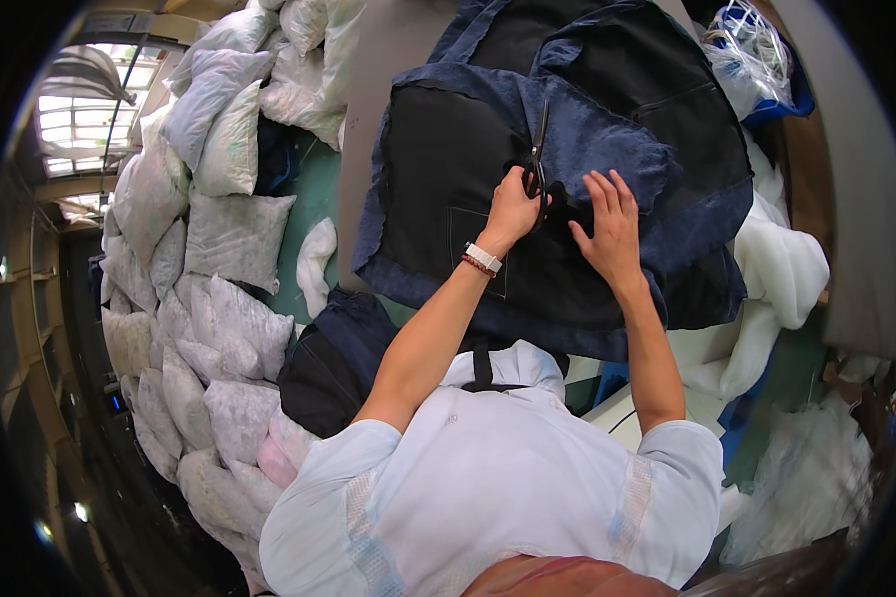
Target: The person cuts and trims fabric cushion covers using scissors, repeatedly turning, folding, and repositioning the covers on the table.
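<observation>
Got my left grip (513,212) wrapped round some black scissors (540,149), tips pointing away from me. Right grip (610,231)'s just splayed loosely over the navy-and-black fabric (438,149).

Soft, fairly bright light spreads across the tabletop (363,149), leaving only weak shadows around the left hand (516,211) and right hand (615,231). Well beyond the tabletop's left edge, windows (80,124) burn out to near white; the background (30,338) below them sinks into deep gloom, where a small light (81,511) flares. The white shirt (508,478) at the tabletop's near edge looks pale and slightly washed out, while the black cloth (438,149) swallows much fold detail. Focus seems clearest around the tabletop's middle, softening toward the clear plastic (806,478) past its near right corner. Fisheye distortion bends straight lines, and black vignetting fills the corners.
</observation>
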`<state>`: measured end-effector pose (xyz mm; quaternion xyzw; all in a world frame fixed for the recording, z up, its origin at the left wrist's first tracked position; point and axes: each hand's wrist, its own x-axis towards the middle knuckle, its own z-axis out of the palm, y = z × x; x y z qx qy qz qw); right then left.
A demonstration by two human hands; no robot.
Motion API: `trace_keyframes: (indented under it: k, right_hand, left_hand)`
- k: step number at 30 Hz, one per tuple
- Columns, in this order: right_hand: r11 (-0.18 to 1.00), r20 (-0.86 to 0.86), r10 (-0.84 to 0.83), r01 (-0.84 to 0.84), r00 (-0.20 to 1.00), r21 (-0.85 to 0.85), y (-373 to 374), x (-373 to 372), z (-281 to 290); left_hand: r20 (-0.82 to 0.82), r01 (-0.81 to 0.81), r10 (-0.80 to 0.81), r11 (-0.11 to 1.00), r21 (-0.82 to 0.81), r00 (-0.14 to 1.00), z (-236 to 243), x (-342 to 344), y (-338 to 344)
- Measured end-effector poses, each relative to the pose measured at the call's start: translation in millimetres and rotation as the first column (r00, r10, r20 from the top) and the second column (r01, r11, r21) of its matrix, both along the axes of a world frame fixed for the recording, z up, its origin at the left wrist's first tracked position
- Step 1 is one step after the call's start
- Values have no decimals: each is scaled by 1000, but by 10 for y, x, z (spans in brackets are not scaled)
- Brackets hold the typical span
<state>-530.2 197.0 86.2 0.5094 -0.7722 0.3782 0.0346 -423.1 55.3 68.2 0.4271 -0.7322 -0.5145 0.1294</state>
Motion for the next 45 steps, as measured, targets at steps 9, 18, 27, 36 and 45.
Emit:
trace_keyframes:
  k: [9, 18, 27, 36, 45]
  right_hand:
    - [820, -94, -369, 371, 925, 436, 123, -2236, 140]
    - [819, 817, -28, -456, 575, 349, -1503, -59, -315]
    - [841, 1, 386, -353, 922, 410, -1646, 804, -417]
    - [476, -26, 878, -878, 477, -44, -832, 1946, 289]
    - [527, 308, 823, -844, 477, -102, -813, 2115, 404]
  left_hand:
    - [-400, -367, 370, 926, 88, 838, 970, 1156, 59]
    - [-189, -260, 406, 815, 518, 894, 924, 2087, 963]
    - [-236, -396, 498, 840, 371, 835, 824, 2297, 424]
    - [156, -417, 502, 825, -380, 851, 91, 1703, -1004]
    - [186, -206, 147, 912, 355, 971, 22, 2361, -587]
